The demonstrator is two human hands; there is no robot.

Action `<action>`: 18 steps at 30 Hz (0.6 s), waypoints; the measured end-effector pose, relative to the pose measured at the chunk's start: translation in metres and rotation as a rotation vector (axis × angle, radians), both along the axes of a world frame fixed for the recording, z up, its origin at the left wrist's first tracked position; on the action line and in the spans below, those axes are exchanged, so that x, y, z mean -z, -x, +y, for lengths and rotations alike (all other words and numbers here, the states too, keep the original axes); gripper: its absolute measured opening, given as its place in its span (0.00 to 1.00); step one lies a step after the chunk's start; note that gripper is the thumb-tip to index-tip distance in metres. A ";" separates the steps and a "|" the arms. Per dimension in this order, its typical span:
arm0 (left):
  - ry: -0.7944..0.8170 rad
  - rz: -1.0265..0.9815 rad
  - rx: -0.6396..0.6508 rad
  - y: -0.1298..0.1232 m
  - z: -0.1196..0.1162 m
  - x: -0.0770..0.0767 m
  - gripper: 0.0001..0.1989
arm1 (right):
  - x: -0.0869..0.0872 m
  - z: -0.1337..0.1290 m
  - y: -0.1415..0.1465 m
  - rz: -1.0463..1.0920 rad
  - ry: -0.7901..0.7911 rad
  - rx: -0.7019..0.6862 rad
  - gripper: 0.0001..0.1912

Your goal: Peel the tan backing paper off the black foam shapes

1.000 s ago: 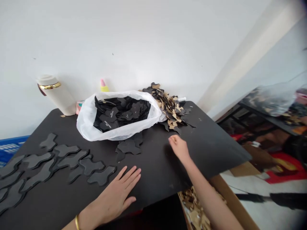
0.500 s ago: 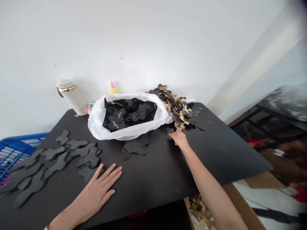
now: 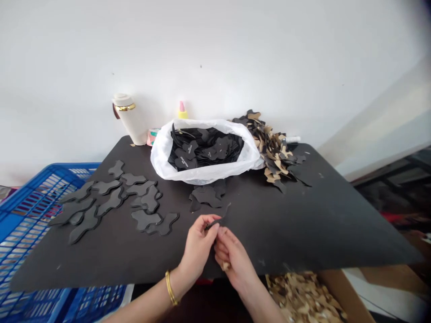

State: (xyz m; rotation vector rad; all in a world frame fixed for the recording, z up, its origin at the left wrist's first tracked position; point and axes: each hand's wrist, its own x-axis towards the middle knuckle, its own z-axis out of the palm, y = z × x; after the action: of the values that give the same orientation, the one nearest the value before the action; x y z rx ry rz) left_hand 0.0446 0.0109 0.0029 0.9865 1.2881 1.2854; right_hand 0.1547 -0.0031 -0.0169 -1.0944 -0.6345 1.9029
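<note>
Near the table's front edge my two hands meet. My left hand pinches a thin dark piece seen nearly edge-on. Against it, my right hand is closed with its fingertips at the same piece, and a bit of tan material shows between its fingers. Beyond them stands a white plastic bag full of black cut pieces. Several loose black pieces lie in front of the bag. Stacks of black wavy pieces are spread on the left of the table.
A dark table stands against the wall. A mixed black and tan pile lies right of the bag. A cream bottle and a yellow bottle stand behind. Blue baskets are at left; a box of tan scraps is below right.
My right hand has come back from beside the mixed pile to the front middle. My left hand has lifted off the table and closed on a dark piece. The view has shifted left.
</note>
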 end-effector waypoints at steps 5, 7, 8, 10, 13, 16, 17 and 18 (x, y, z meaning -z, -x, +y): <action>-0.001 0.081 0.076 0.039 0.005 -0.011 0.02 | -0.037 -0.007 -0.027 -0.696 -0.514 -0.241 0.10; -0.080 0.169 0.171 0.047 0.005 -0.016 0.03 | -0.052 0.000 -0.035 -0.845 -0.753 -0.157 0.09; -0.123 0.231 0.206 0.048 0.004 -0.018 0.05 | -0.058 0.005 -0.037 -0.882 -0.842 -0.137 0.08; -0.186 0.356 0.257 0.047 0.001 -0.021 0.08 | -0.064 0.017 -0.037 -0.913 -0.961 -0.166 0.09; -0.226 0.441 0.279 0.044 -0.002 -0.022 0.07 | -0.064 0.030 -0.035 -0.937 -1.015 -0.260 0.09; -0.233 0.442 0.287 0.044 -0.004 -0.022 0.06 | -0.063 0.035 -0.035 -0.955 -0.994 -0.316 0.08; -0.231 0.443 0.294 0.045 -0.003 -0.022 0.06 | -0.063 0.035 -0.035 -0.950 -0.981 -0.331 0.08; -0.229 0.444 0.302 0.045 -0.003 -0.022 0.06 | -0.064 0.036 -0.035 -0.940 -0.966 -0.343 0.07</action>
State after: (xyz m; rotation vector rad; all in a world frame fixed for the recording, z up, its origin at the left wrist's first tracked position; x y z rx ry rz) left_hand -0.0008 0.0078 0.0249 1.6317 1.2690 1.0247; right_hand 0.1899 0.0325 0.0466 -1.1717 -2.0875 0.9262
